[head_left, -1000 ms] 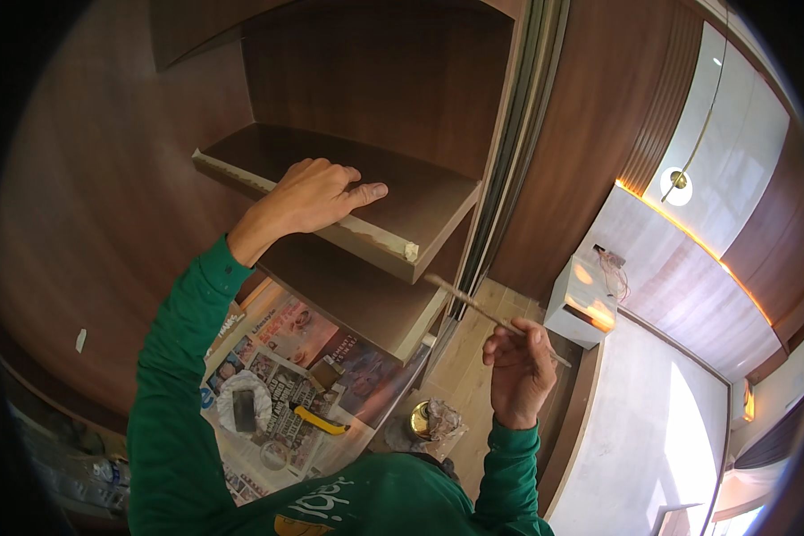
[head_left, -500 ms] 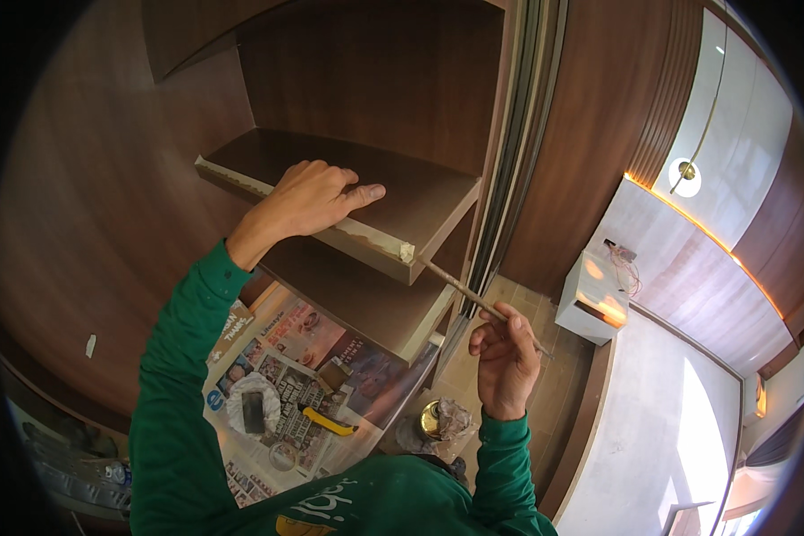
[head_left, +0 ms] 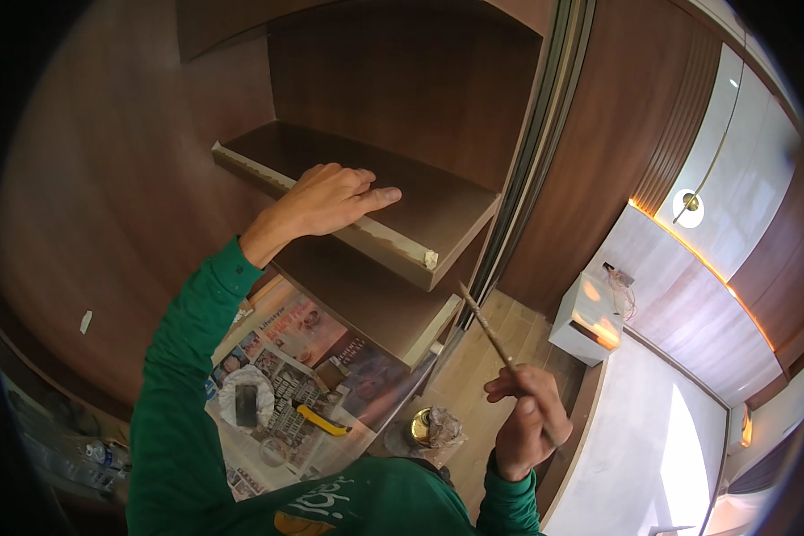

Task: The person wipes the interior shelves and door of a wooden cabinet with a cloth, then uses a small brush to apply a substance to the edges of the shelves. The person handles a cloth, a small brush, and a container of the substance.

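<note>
My left hand (head_left: pixel 335 201) rests on the brown upper shelf (head_left: pixel 451 198), its thumb stretched out to the right and its fingers apart. Pale tape-like edging (head_left: pixel 389 243) with ragged brown marks runs along the shelf's front, under my wrist, and ends in a small crumpled pale bit (head_left: pixel 431 259) at the corner. Between the fingers and thumb of my right hand (head_left: pixel 529 424) is a thin paintbrush (head_left: pixel 489 330). Its narrow tip points up and left, a little away from the shelf's front corner.
Below sits a lower shelf (head_left: pixel 366 299). Newspaper (head_left: pixel 286 357) holds a yellow-handled cutter (head_left: pixel 323 420) and a dark block on a white cloth (head_left: pixel 246 402). An open gold-coloured can (head_left: pixel 422 429) stands near crumpled plastic. Dark sliding-door tracks (head_left: pixel 534 152) flank the cabinet's right side.
My right hand has drawn the paintbrush back, down and to the right, so its tip has left the shelf corner. My left hand stays on the shelf; the view has shifted slightly.
</note>
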Demonstrator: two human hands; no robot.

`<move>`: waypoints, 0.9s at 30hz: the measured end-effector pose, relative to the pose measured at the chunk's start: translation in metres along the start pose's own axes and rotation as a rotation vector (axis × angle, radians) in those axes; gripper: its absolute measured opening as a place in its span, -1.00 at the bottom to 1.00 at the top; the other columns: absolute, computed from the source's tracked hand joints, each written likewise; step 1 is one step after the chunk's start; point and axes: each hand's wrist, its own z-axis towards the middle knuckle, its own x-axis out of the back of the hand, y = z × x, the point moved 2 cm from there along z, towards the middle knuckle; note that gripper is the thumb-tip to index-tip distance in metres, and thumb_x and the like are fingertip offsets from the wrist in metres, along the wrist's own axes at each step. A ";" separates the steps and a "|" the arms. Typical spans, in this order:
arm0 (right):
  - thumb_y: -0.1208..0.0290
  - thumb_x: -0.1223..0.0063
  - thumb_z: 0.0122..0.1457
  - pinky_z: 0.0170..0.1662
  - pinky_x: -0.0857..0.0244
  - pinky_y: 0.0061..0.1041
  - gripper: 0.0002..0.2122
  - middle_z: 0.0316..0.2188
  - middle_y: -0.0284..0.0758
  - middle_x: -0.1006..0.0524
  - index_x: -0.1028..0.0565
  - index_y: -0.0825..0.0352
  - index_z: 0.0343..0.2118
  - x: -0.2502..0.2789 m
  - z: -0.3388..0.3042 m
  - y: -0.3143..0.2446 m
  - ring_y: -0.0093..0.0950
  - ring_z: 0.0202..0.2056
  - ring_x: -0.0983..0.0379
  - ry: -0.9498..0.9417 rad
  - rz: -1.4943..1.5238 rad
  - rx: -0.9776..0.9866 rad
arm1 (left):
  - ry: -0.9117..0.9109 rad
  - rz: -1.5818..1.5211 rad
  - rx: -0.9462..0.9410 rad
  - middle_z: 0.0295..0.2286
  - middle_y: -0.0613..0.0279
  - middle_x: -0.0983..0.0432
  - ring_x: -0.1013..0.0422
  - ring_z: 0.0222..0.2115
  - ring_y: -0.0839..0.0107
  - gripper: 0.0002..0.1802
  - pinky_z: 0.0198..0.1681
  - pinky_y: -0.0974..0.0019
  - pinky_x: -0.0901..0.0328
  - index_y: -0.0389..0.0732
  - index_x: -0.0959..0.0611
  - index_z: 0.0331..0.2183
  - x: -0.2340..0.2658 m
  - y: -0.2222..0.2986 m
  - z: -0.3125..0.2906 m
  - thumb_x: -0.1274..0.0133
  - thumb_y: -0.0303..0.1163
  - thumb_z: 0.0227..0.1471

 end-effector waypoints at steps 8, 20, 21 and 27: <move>0.61 -0.20 0.07 -0.34 -0.45 -0.43 -0.74 -0.28 -0.08 -0.61 -0.63 0.44 -0.14 -0.031 0.005 -0.024 -0.26 -0.40 -0.59 -0.288 -0.483 0.265 | 0.039 0.035 -0.050 -0.65 -0.09 -0.52 -0.53 -0.55 -0.03 -0.19 -0.37 0.04 -0.39 -0.38 -0.67 -0.41 -0.002 0.005 -0.004 0.08 0.31 0.23; 0.67 -0.19 0.04 -0.35 -0.45 -0.46 -0.71 -0.25 -0.07 -0.61 -0.63 0.45 -0.12 -0.047 0.006 -0.023 -0.29 -0.43 -0.59 -0.271 -0.535 0.288 | 0.047 0.028 -0.058 -0.63 -0.08 -0.57 -0.58 -0.52 -0.02 -0.15 -0.35 0.06 -0.44 -0.40 -0.69 -0.38 -0.008 -0.001 -0.005 0.09 0.34 0.22; 0.68 -0.18 0.04 -0.35 -0.45 -0.46 -0.71 -0.24 -0.07 -0.61 -0.63 0.45 -0.12 -0.047 0.006 -0.022 -0.29 -0.43 -0.59 -0.268 -0.536 0.288 | 0.039 0.036 -0.054 -0.62 -0.08 -0.58 -0.58 -0.51 -0.02 -0.15 -0.34 0.06 -0.45 -0.40 -0.69 -0.38 -0.007 -0.001 -0.005 0.09 0.34 0.22; 0.69 -0.17 0.06 -0.32 -0.48 -0.46 -0.72 -0.24 -0.06 -0.62 -0.63 0.46 -0.13 -0.046 0.007 -0.020 -0.29 -0.40 -0.62 -0.262 -0.554 0.289 | -0.004 0.042 -0.036 -0.58 -0.08 -0.61 -0.60 -0.48 -0.03 -0.17 -0.31 0.08 -0.47 -0.40 -0.70 -0.34 -0.005 0.001 -0.007 0.09 0.31 0.24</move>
